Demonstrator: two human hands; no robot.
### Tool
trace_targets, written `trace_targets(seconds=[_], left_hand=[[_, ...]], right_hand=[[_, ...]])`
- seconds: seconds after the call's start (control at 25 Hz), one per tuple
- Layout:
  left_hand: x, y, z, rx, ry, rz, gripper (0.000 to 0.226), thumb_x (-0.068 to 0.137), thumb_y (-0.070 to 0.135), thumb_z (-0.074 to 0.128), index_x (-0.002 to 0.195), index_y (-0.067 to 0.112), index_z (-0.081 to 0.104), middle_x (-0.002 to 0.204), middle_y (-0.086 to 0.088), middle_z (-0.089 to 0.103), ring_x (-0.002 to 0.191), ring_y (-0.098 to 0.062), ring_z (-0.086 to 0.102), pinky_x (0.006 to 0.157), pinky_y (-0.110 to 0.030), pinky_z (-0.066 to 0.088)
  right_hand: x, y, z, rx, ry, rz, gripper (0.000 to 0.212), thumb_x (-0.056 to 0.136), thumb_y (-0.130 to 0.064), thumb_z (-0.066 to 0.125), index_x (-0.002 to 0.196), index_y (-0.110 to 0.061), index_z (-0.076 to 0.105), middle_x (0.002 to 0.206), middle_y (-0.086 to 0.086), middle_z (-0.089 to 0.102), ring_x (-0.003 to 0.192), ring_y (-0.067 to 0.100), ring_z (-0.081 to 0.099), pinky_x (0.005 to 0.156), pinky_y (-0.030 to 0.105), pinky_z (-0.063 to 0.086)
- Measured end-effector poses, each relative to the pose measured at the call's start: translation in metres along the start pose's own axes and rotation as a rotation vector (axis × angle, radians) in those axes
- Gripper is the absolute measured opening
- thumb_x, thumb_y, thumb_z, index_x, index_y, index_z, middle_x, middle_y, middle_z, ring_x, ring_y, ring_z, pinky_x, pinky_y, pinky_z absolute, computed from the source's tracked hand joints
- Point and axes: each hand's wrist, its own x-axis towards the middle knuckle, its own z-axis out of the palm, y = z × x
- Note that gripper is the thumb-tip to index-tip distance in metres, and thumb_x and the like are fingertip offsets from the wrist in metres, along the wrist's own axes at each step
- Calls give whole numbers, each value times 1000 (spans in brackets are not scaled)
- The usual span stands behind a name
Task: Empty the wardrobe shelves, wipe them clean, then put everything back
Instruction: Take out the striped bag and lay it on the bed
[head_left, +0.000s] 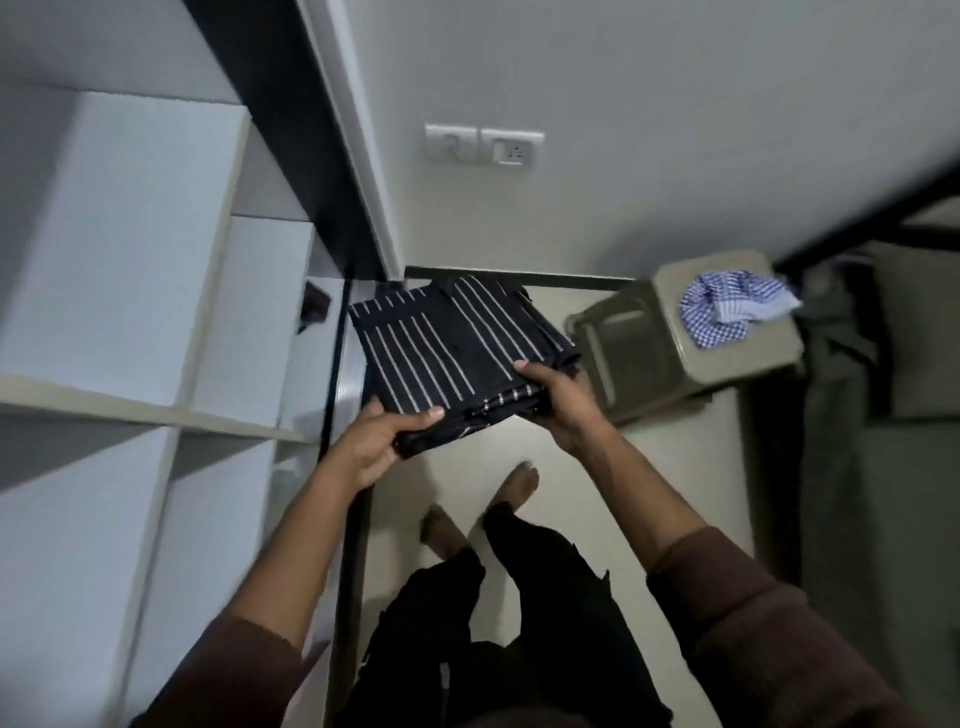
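Head view: the left hand (371, 444) grips the near corner of one folded dark striped cloth (457, 358), thumb curled on top. The right hand (558, 402) pinches its near right edge. The cloth is held in the air at 3 o'clock from the wardrobe shelves (156, 410). At 3 o'clock one stool (670, 332) carries one blue checked cloth (737, 306).

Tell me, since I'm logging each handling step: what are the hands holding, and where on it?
Both hands hold a folded dark striped garment by its near edge: left hand at the near-left corner, right hand at the near-right corner.
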Motion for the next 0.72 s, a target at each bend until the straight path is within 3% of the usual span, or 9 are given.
trace_targets(seconds=[0.16,0.32,0.52,0.64,0.72], left_hand=[[-20,-13,110,163,-132,-74,41,86,20,76,123,9,64,115,-10,75,102,-22,73,84,-35,61],[-28,-60,234,447,-277,-62,66,75,19,86,134,14,56,122,-7,73,110,-28,70,96,-47,56],[-72,-191,414,651,-548,-91,67,81,-2,78,137,16,47,124,-10,70,107,-30,72,81,-43,61],[-118,-279,500,796,-698,-122,59,84,-6,74,131,18,46,120,-11,69,107,-31,70,89,-48,58],[-149,-328,548,894,-800,-145,60,83,-4,75,131,18,47,122,-12,69,108,-32,69,95,-52,56]], right_hand=[[-71,7,-127,215,176,-88,50,75,-10,82,119,-11,58,107,12,74,87,26,72,74,50,62],[-140,47,-257,404,386,-162,78,72,-16,87,133,-21,40,118,4,67,98,25,72,76,49,62],[-243,136,-438,663,581,-234,68,73,-11,86,129,-25,48,120,3,70,102,24,72,76,46,61],[-315,190,-524,784,733,-240,67,72,-8,86,128,-16,52,116,11,72,100,31,72,69,47,61],[-361,222,-569,842,825,-240,76,65,-18,93,130,-9,55,114,16,72,99,35,72,69,46,60]])
